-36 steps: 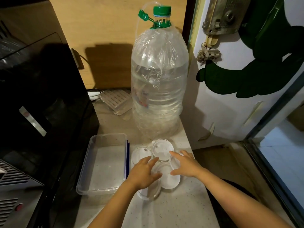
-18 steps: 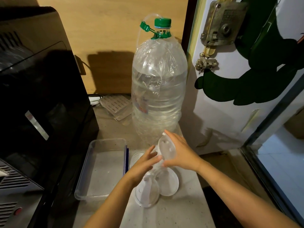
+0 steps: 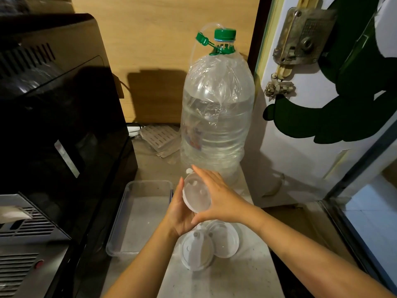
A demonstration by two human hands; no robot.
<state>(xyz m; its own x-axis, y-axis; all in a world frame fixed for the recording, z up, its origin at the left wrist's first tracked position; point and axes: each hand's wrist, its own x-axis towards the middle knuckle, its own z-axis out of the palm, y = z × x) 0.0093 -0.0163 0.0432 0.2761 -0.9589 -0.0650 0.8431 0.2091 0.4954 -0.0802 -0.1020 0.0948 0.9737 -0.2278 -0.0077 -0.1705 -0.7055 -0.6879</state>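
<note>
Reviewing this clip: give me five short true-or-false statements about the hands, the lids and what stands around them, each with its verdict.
1. The left hand and the right hand hold a round translucent lid between them, above the counter. True.
2. The big water bottle has its cap off. False: the green cap sits on the neck.
3. Two more lids lie on the counter, nearer the person than the hands. True.
4. A lid lies inside the clear rectangular container. False: no lid is in it; the lids lie to its right.
5. The black appliance stands to the right of the bottle. False: it stands to the left.
</note>
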